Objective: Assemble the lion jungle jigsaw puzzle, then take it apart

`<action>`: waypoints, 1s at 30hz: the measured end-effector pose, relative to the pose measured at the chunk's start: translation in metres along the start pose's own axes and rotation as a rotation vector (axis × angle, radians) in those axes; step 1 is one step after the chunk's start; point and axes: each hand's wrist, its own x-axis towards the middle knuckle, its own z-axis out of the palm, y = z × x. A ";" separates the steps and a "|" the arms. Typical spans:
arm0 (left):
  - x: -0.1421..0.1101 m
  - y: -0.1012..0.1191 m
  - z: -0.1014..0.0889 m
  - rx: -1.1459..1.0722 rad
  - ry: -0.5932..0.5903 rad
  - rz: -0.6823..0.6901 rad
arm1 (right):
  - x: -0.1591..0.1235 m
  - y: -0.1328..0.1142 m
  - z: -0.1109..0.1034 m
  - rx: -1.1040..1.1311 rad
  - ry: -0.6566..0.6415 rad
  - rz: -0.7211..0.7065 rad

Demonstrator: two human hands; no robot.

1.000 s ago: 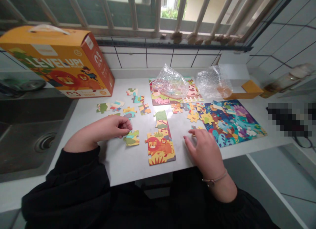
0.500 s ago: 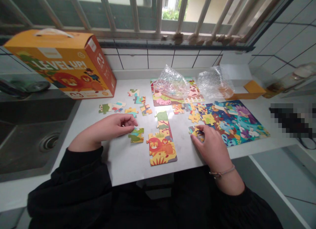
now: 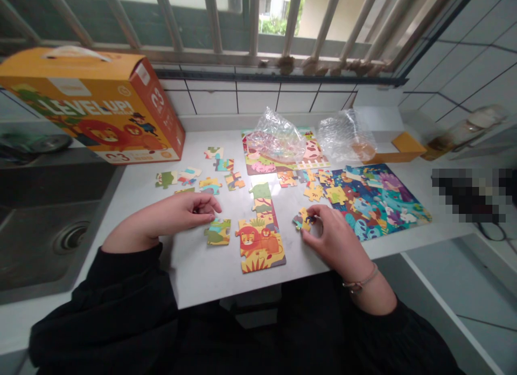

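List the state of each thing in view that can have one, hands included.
Left hand: empty, curled above a loose puzzle piece
Right hand: pinching a yellow puzzle piece
Lion puzzle: partly assembled
Blue scene puzzle: laid flat, loose pieces beside it
Farm puzzle: partly covered
Plastic bag: crumpled on the farm puzzle
Level Up box: shut

Baggy black sleeves (image 3: 100, 305), thin cord bracelet (image 3: 359, 282) on the right wrist (image 3: 348, 266)

Yellow-blue jigsaw piece (image 3: 302, 220) in the right hand (image 3: 337, 240)
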 end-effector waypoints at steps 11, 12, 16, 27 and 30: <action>0.001 0.002 0.008 -0.169 -0.093 0.036 | 0.033 -0.067 0.002 0.314 -0.137 -0.254; 0.002 0.001 0.009 -0.156 -0.107 0.032 | 0.039 -0.076 0.006 0.327 -0.154 -0.294; 0.003 -0.005 0.007 -0.090 -0.094 -0.007 | 0.070 -0.111 0.026 0.284 -0.273 -0.457; -0.010 -0.012 -0.001 -0.093 0.025 -0.135 | 0.116 -0.124 0.092 0.300 -0.397 -0.632; -0.009 -0.014 0.000 -0.032 0.132 -0.183 | 0.114 -0.124 0.097 0.306 -0.369 -0.657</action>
